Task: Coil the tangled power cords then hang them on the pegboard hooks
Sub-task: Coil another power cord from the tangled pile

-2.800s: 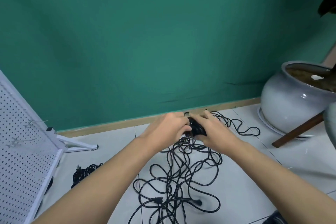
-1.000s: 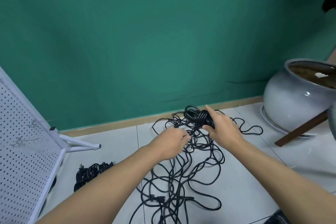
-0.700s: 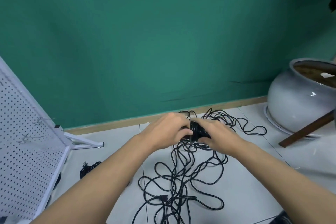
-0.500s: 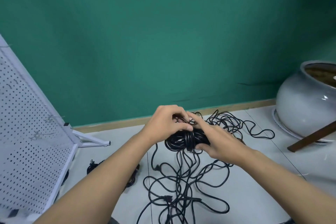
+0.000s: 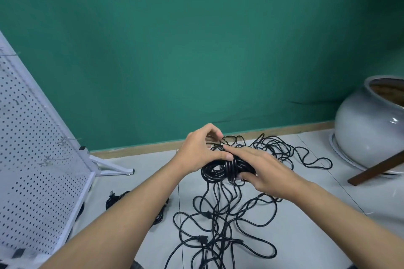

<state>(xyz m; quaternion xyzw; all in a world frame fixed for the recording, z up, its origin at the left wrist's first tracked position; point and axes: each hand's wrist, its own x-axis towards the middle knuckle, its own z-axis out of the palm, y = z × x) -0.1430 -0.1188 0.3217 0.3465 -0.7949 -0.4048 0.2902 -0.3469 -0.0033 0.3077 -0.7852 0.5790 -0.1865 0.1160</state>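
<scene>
A black coil of power cord is held above the floor between both hands. My right hand grips the coil's right side, fingers wrapped under it. My left hand pinches a strand of the cord at the coil's top, thumb pressed against the wraps. Below the coil, a loose tangle of black cords with plugs sprawls over the white tiled floor. The white pegboard leans at the left, with thin wire hooks sticking out of it.
Another bundled black cord lies on the floor beside the pegboard's foot, partly hidden by my left forearm. A large grey ceramic pot stands at the right with a brown wooden stick leaning by it. A green wall is behind.
The coil has been raised slightly and my left hand has shifted from pulling loose cord to pinching a strand at the coil's top. The view has turned left, showing more pegboard.
</scene>
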